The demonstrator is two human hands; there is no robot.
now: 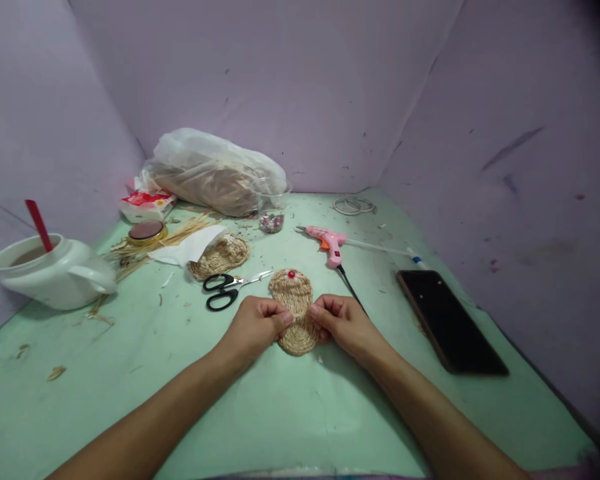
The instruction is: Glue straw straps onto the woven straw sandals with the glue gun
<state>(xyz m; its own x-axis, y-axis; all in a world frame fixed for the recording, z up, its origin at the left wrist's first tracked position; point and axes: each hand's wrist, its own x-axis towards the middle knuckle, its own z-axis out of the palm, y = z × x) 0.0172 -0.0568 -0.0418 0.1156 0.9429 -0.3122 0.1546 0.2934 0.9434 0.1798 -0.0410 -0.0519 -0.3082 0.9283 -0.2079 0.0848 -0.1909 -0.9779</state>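
Note:
A small woven straw sandal [294, 303] with a red bead at its toe lies on the green table [290, 413]. My left hand [257, 327] pinches its left edge with curled fingers. My right hand [341, 321] pinches the right edge the same way. A second woven sandal [221, 256] lies farther back, partly under a white paper. Black-handled scissors [226, 290] rest just left of the held sandal.
A pink glue gun [330, 244] with its black cord lies behind my right hand. A dark phone [450, 320] lies at the right. At the left stand a white pot [55, 270] with a red stick, straw strands, a round tin and a plastic bag of fibre [215, 173].

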